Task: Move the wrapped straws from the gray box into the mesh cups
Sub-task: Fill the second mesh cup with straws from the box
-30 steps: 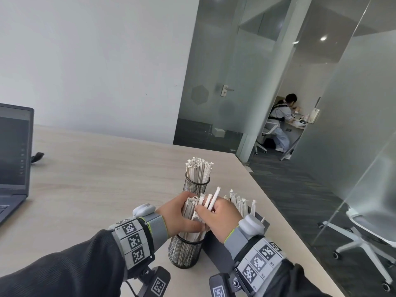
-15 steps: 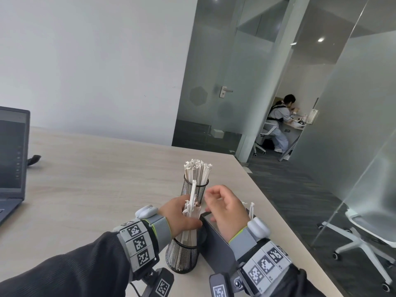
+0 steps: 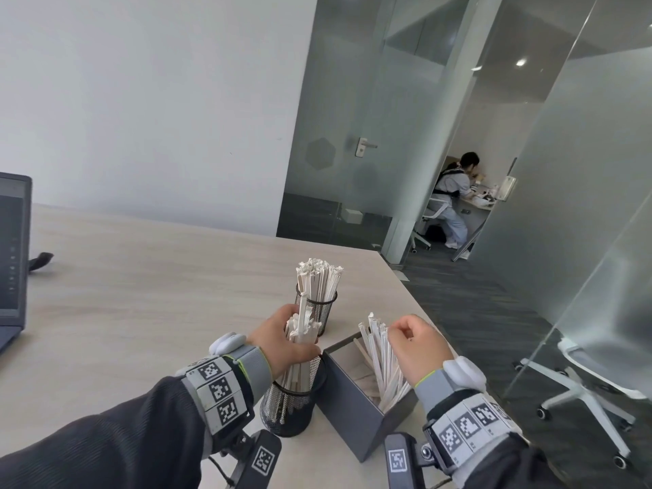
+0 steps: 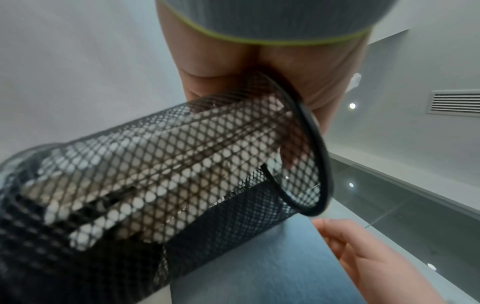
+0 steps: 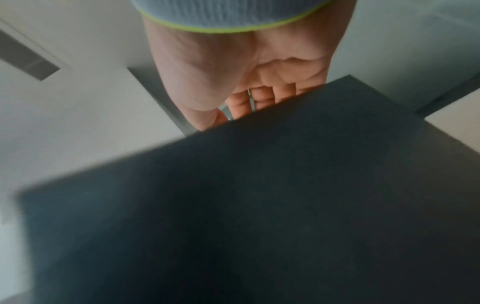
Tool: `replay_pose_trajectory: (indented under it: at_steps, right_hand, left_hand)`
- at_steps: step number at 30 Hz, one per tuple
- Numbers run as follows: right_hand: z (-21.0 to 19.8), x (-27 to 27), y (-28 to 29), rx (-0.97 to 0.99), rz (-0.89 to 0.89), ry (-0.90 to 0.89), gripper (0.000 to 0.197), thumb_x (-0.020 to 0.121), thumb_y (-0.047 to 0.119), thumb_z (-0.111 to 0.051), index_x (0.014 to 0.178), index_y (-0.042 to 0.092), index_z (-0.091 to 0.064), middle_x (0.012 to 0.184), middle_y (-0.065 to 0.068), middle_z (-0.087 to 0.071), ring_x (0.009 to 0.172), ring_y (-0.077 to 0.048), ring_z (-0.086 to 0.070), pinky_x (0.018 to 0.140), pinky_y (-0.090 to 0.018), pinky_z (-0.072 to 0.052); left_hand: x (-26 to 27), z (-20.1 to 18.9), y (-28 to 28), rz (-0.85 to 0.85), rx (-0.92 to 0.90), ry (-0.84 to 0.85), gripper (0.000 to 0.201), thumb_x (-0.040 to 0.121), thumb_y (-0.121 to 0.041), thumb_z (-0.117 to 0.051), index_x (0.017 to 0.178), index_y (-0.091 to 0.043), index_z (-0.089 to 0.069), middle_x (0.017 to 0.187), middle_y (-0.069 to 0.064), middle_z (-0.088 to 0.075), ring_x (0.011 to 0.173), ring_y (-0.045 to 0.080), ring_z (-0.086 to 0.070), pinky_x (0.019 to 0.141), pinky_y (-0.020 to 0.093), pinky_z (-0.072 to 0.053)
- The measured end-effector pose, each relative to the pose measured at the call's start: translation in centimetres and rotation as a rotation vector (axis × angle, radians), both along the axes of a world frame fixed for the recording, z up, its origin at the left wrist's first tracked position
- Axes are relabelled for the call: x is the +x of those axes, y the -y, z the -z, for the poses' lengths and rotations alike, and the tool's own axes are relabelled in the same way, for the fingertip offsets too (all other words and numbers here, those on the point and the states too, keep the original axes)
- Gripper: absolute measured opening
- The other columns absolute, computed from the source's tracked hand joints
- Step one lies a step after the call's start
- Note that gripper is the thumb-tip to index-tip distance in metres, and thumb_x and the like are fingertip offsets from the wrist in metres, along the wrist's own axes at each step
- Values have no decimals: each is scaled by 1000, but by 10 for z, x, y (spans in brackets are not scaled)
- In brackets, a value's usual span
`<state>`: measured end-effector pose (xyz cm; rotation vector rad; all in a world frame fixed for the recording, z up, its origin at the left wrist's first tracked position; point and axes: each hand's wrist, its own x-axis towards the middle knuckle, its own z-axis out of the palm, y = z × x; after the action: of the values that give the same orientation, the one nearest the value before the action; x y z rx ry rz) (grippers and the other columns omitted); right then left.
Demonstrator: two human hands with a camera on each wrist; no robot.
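Note:
A near black mesh cup [image 3: 289, 407] holds a bundle of white wrapped straws [image 3: 300, 333]. My left hand [image 3: 278, 342] grips that bundle just above the rim. In the left wrist view the same cup [image 4: 182, 174] fills the frame below my palm. A far mesh cup [image 3: 319, 312] stands packed with straws. To the right of the near cup, the gray box [image 3: 352, 414] has more wrapped straws [image 3: 382, 361] leaning in it. My right hand [image 3: 411, 342] hovers at their tops with its fingers curled. The box wall [image 5: 259, 205] hides its fingertips.
A laptop [image 3: 14, 262] sits at the table's left. The wooden table [image 3: 158, 294] ends just right of the box. Beyond that edge are carpet, a white office chair [image 3: 592, 386] and glass walls. A person sits in the far room.
My right hand has moved from over the near cup rightward to the straws in the box. A straw it held a second ago now stands in the bundle. My left hand stays.

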<state>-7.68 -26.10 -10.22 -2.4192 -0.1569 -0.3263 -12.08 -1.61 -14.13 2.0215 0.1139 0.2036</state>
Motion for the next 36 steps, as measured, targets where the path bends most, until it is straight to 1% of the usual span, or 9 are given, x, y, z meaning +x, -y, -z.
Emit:
replay_pose_trajectory:
  at_steps: [2, 5, 7, 10, 13, 17, 22, 25, 36]
  right_hand:
    - [0, 1, 2, -94, 22, 56, 14, 87, 31, -54, 78, 24, -62, 82, 8, -63, 71, -12, -58, 56, -25, -41]
    - [-5, 2, 8, -137, 73, 127, 16, 85, 29, -54, 73, 19, -58, 74, 4, -61, 67, -21, -58, 58, -32, -46]
    - [-12, 3, 13, -156, 114, 124, 20, 85, 31, -52, 72, 16, -55, 69, 0, -60, 65, -28, -57, 57, -34, -47]
    - [-20, 5, 22, -238, 149, 64, 23, 86, 33, -50, 72, 15, -52, 66, -2, -59, 58, -28, -52, 57, -34, -47]
    - [-19, 5, 21, -384, 107, -70, 24, 88, 40, -46, 77, 20, -54, 70, 1, -62, 60, -23, -57, 56, -30, -46]
    - [-14, -1, 4, -522, 0, -133, 19, 88, 45, -44, 87, 28, -53, 83, 3, -66, 71, -23, -62, 62, -29, -47]
    - [-19, -6, -13, -597, -3, -158, 26, 87, 45, -50, 98, 21, -50, 85, -1, -63, 70, -25, -56, 51, -27, -34]
    - [-19, -4, -15, -660, 31, -184, 32, 87, 48, -49, 98, 17, -49, 93, -5, -65, 74, -27, -57, 58, -29, -39]
    - [11, 13, -25, -586, 38, -198, 71, 65, 65, -68, 113, 19, -43, 108, -5, -62, 93, -28, -62, 69, -30, -43]
  left_hand:
    - [1, 1, 0, 4, 0, -46, 53, 58, -43, -84, 99, -45, -51, 90, -7, -72, 82, 14, -70, 74, 29, -56]
    - [2, -1, 1, 29, 101, -76, 26, 71, -35, -83, 81, -32, -59, 75, -9, -65, 71, 10, -63, 59, 19, -43]
    - [0, -2, 3, 34, 135, -70, 25, 73, -35, -81, 74, -29, -57, 69, -10, -61, 64, 7, -58, 54, 18, -38]
    - [-1, -2, 4, 41, 132, -49, 33, 69, -43, -84, 86, -34, -58, 76, -12, -63, 69, 3, -58, 58, 18, -40]
    - [-3, 1, 2, 52, 104, -28, 59, 60, -56, -85, 109, -36, -59, 91, -13, -68, 84, 4, -63, 70, 22, -45]
    - [-3, 3, 1, 57, 63, -22, 73, 52, -62, -82, 114, -34, -58, 95, -12, -68, 88, 5, -64, 73, 23, -46]
    - [-4, 1, 3, 53, 82, -28, 51, 65, -47, -86, 106, -35, -59, 90, -10, -68, 84, 6, -64, 69, 20, -47]
    - [-5, -1, 4, 60, 90, -24, 45, 69, -43, -84, 105, -36, -59, 88, -12, -66, 80, 1, -61, 62, 15, -41]
    - [-4, 2, 2, 67, 92, -31, 46, 67, -47, -84, 106, -34, -61, 89, -11, -68, 81, 2, -62, 63, 16, -42]
